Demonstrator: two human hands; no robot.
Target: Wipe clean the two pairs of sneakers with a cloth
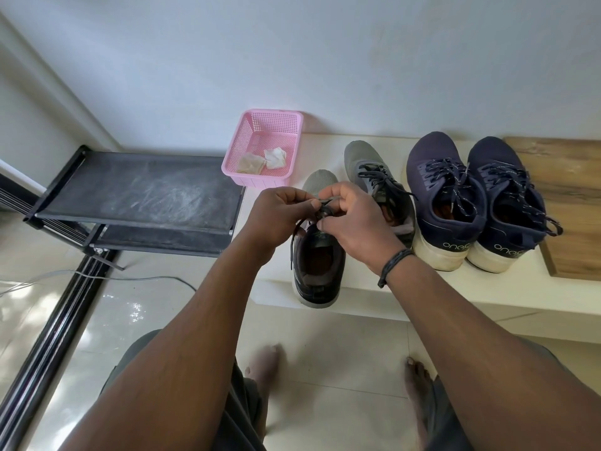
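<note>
A grey sneaker stands at the front edge of the white ledge, heel toward me. My left hand and my right hand both pinch its dark lace above the tongue. Its grey partner stands just behind and to the right. A pair of navy sneakers with white soles stands further right. Two crumpled cloths, a beige one and a white one, lie in a pink basket at the back left.
A black shoe rack with a dusty top shelf stands left of the ledge. A wooden board lies under the navy pair's right side. Thin cables trail over the glossy floor tiles. My bare feet are below.
</note>
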